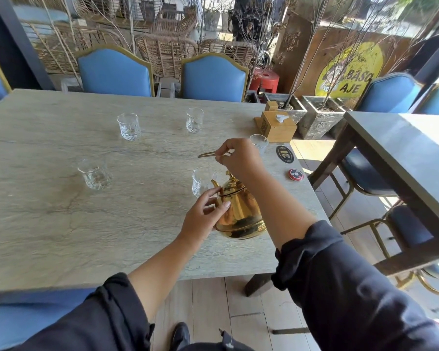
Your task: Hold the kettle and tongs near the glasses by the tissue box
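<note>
Leftmost on the table (48, 224) stands a glass (94, 174), with a second glass (129, 126) farther back and a third glass (195, 120) beyond the middle. Nearer the front, the left hand (203, 214) lies against the left side of the kettle (238, 211), thumb and fingers loosely curved on the gold body just below the spout (215, 184), not wrapped round it. A fourth glass (200, 181) stands just behind that hand, touching or nearly touching the spout. Above the kettle, the right hand (240, 157) is raised and pinches the thin gold handle (209, 154) between thumb and fingertips, the handle reaching out leftward. So the kettle sits between the two hands, near the table's front right edge. A fifth glass (259, 142) peeks out behind the right hand. Farther right are a wooden box (276, 126), a black disc (285, 154) and a red button (295, 175) by the edge.
</note>
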Available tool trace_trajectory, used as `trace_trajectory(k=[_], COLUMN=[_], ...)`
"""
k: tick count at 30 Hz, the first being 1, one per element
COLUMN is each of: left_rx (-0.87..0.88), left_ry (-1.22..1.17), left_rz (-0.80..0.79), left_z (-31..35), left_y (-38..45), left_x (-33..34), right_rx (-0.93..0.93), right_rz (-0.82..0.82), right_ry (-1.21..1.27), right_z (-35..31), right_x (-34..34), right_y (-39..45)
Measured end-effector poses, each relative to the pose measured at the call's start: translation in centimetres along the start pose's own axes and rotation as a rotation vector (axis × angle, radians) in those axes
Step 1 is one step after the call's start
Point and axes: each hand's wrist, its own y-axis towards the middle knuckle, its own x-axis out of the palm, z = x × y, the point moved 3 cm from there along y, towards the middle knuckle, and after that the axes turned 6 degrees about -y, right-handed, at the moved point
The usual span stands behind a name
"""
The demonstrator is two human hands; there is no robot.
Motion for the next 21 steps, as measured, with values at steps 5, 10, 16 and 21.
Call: trace_trajectory(k=[5, 10, 16, 21], left_rx=[0.009, 0.014, 0.013, 0.002], left_ry=[-0.016, 0.0, 0.007, -0.005], left_rz=[0.003, 0.007, 0.01, 0.005], left_z=[0.03, -0.08, -0.17, 0.1], left_y=[-0.04, -0.11, -0.1, -0.18], left_x=[-0.18, -0.31, -0.3, -0.17], right_rx=[-0.006, -0.015, -0.017, -0.022], right_rz=[-0.008, -0.009, -0.015, -0.025], right_ry=[-0.001, 0.006, 0.008, 0.002], right_z=[-0.26, -0.43, -0.47, -0.57], right_x=[0.15, 0.33, 0.31, 0.2], right_y=[0.06, 0.06, -0.02, -0.02])
